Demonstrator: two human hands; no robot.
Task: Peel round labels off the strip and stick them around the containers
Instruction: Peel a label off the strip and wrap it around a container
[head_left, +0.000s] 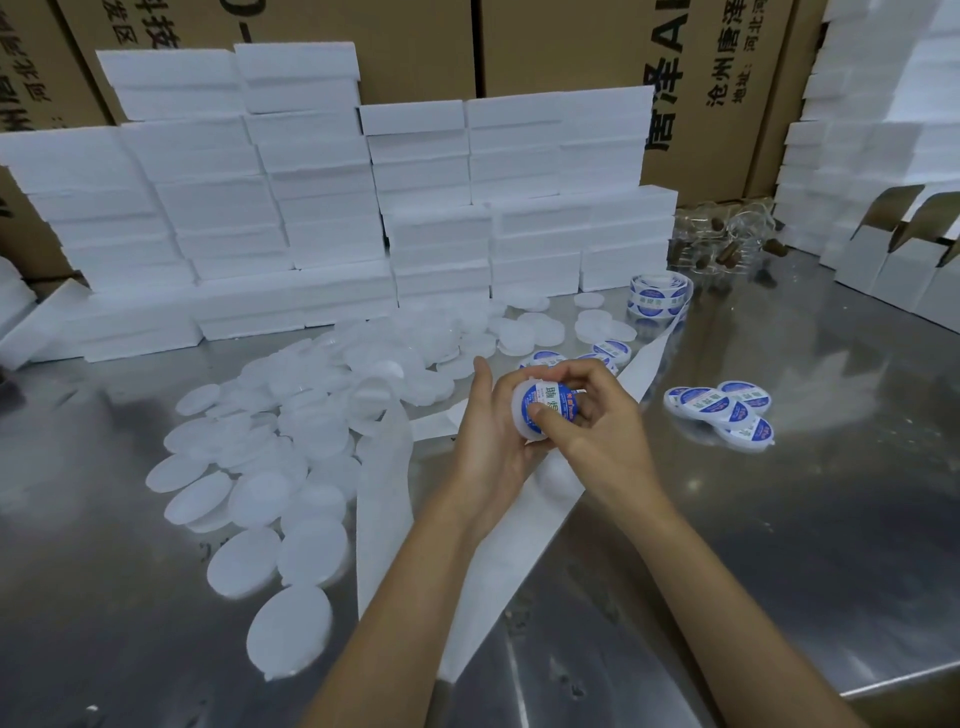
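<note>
Both hands met over the middle of the steel surface (779, 519). The left hand (480, 436) cupped a round white container (530, 415) from below and behind, its fingers curled round the rim and its grip clamped on the piece. The right hand (597, 415) came in from the right, thumb pressed flat on a blue-and-white label (545, 402) lying on the container's face, the other fingers bent over the top edge; its grip was closed on the same container.

Under the wrists ran the bare white strip (384, 519), looping toward the front edge and back up past the hands to a roll (660, 296) of labels standing farther back, right of centre. A few labelled containers (719, 408) lay in a small overlapping cluster to the right of the hands, well apart from them, and several more (610, 351) lay just behind the hands beside the strip.

To the left spread a wide heap of blank lids (270, 467), translucent white discs overlapping one another from the front left to the middle back. Behind them rose stacks of white foam blocks (311, 208), with cardboard boxes (415, 47) printed in dark characters standing behind those. More foam (872, 104) was stacked at the far right, next to open white cartons (893, 260). Some clear glass bottles (727, 239) with brown stoppers lay in the back corner, too blurred to count.
</note>
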